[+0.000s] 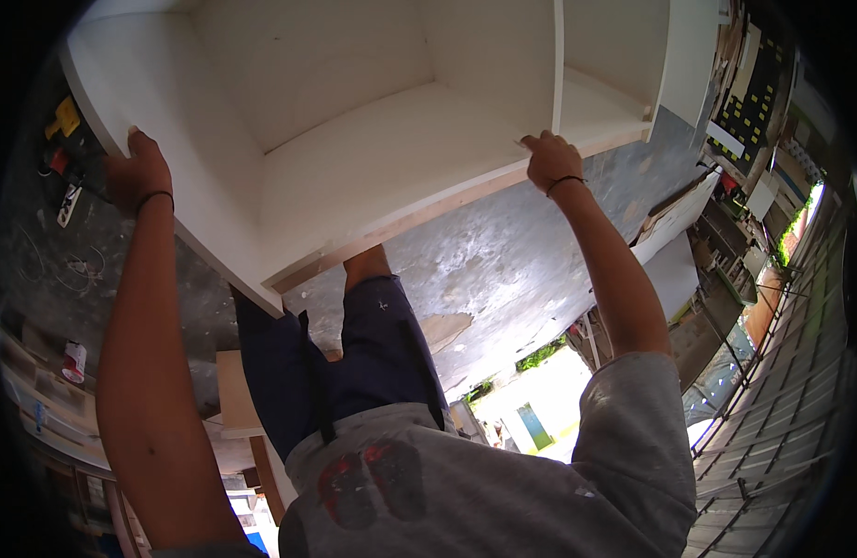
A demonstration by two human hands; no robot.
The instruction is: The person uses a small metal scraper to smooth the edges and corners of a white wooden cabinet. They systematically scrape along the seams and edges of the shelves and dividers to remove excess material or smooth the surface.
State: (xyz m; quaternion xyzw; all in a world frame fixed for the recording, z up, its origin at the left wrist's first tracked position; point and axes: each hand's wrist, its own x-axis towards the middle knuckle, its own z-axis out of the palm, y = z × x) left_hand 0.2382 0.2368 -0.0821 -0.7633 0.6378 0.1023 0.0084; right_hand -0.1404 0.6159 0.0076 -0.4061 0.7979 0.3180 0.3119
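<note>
White cabinet point(373, 191): in front of the person, filling the upper middle of the view, with a hand on each side
Left hand point(142, 175): clamped on the outer edge of the left side panel point(173, 102), thumb over the edge; its other fingers are partly hidden
Right hand point(553, 162): closed over the front edge of the bottom board point(419, 206), just below the upright divider point(558, 70), fingers bent inward; the underside of this grip is hidden
Facing: open front turned toward the person, hollow compartments showing
Long axis: the bottom board's front edge climbs from a near corner at lower left to the far corner at upper right; the cabinet's top runs out of view, so I cannot tell its full length
Corner by the legs: the lower left corner overlaps the dark shorts point(387, 321); whether they touch I cannot tell
Clothing: grey shirt point(503, 474), dark bands at both wrists
Floor point(466, 246): grey, worn and shiny, beneath the cabinet
Left side of the floor: a yellow object point(64, 118) near a red and black tool point(60, 164), and farther down a red and white can point(73, 363)
Right side: stacked boards point(670, 274) near a bright opening point(540, 405)
</note>
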